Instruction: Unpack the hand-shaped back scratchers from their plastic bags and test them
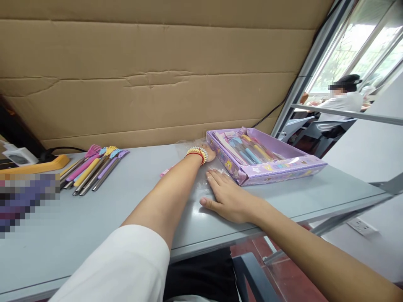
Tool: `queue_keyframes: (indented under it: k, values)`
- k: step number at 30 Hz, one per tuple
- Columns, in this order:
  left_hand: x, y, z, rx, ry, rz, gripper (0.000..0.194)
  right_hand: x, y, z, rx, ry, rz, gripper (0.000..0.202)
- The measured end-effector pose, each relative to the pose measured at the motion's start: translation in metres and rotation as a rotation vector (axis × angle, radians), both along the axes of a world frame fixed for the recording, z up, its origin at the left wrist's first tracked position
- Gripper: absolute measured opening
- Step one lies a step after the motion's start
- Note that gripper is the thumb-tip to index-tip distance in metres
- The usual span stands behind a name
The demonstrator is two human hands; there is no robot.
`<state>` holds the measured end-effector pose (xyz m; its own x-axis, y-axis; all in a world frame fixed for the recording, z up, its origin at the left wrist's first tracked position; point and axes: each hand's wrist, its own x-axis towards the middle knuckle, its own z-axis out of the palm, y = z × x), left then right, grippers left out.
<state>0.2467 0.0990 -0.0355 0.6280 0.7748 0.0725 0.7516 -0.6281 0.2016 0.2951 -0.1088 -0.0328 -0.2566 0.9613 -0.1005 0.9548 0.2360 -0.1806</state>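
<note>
My right hand [231, 197] lies flat with its thumb spread, the fingertips on a clear plastic bag [201, 178] on the table. Farther back, my left hand [209, 153] reaches in by the left wall of a purple box [283, 168]. Its fingers are hidden, so whether they hold anything cannot be made out. Beads and a red string circle the left wrist. Inside the box, which has an open top, lie colourful back scratchers [248, 149] in clear wrapping. A small pink piece [164, 172] shows beside my left forearm.
Several back scratchers with metal handles [94, 167] are piled at the left of the grey table [132, 209]. Near them are a white plug [20, 156] and a yellow object [47, 164]. Cardboard [157, 105] stands behind. A person [343, 100] sits beyond the frame at right.
</note>
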Motion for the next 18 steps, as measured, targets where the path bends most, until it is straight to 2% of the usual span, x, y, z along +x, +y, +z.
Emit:
queue_keyframes:
  k: [4, 7, 9, 11, 12, 13, 14, 15, 16, 18]
  values:
    - [-0.005, -0.012, 0.009, -0.021, -0.050, 0.053, 0.059, 0.001, 0.001, -0.005, 0.126, -0.017, -0.003, 0.105]
    - [-0.016, -0.016, 0.030, 0.012, -0.166, 0.021, 0.052, 0.007, -0.004, 0.003, 0.481, 0.015, 0.077, 0.099]
    - [-0.030, -0.019, 0.048, 0.044, -0.257, 0.013, 0.051, 0.015, -0.008, 0.020, 0.807, 0.099, 0.210, 0.086]
    - [-0.054, -0.024, 0.065, 0.084, -0.359, 0.021, 0.053, 0.028, -0.007, 0.046, 1.070, 0.209, 0.278, 0.063]
    - [-0.069, -0.028, 0.073, 0.098, -0.476, 0.012, 0.052, 0.036, -0.003, 0.060, 1.163, 0.284, 0.220, 0.050]
    - [-0.086, -0.033, 0.080, 0.113, -0.558, 0.004, 0.049, 0.046, 0.004, 0.073, 1.235, 0.372, 0.093, 0.042]
    - [-0.104, -0.039, 0.085, 0.129, -0.606, 0.001, 0.047, 0.057, 0.014, 0.084, 1.222, 0.418, -0.113, 0.036]
    - [-0.125, -0.047, 0.089, 0.143, -0.624, 0.007, 0.045, 0.068, 0.026, 0.092, 1.142, 0.413, -0.303, 0.027]
    - [-0.146, -0.055, 0.091, 0.161, -0.628, 0.027, 0.044, 0.080, 0.039, 0.096, 0.984, 0.341, -0.452, 0.022]
    - [-0.189, -0.071, 0.089, 0.182, -0.604, 0.085, 0.042, 0.104, 0.066, 0.093, 0.534, 0.073, -0.638, 0.017]
